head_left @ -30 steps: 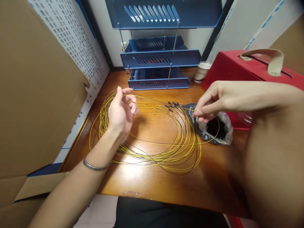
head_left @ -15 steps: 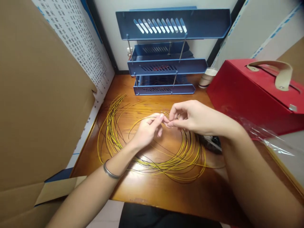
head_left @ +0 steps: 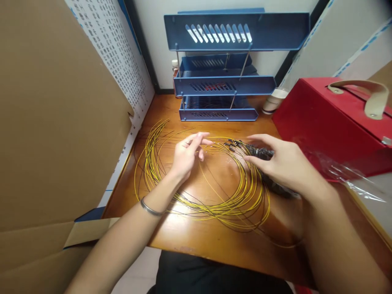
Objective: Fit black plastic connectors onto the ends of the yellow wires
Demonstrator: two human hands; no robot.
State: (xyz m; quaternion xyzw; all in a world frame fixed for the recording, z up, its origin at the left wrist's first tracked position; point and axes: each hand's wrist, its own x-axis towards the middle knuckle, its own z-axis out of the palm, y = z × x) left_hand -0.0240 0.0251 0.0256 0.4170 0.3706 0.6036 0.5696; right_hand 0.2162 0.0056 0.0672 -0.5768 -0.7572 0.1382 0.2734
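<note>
A loose coil of thin yellow and black wires (head_left: 211,211) lies on the wooden table. My left hand (head_left: 186,157) is over its upper middle, thumb and fingers pinched together on a yellow wire; the exact grip is partly hidden. My right hand (head_left: 280,161) is at the coil's right side, thumb and fingers spread with a gap between them. Between and behind those fingers lies a black bundle (head_left: 260,153), and several dark-tipped wire ends (head_left: 234,143) fan out beside it. Tiny light bits are scattered inside the coil near these ends.
A blue tiered tray rack (head_left: 225,85) stands at the back, with a paper cup (head_left: 275,101) beside it. At right sits a red box (head_left: 330,126) with a strap handle and clear plastic film (head_left: 352,175). A tall cardboard sheet (head_left: 61,122) walls the left side.
My hands have moved apart. The right one drew back to the right and opened, uncovering the dark-tipped ends and black bundle. The whole view has shifted slightly.
</note>
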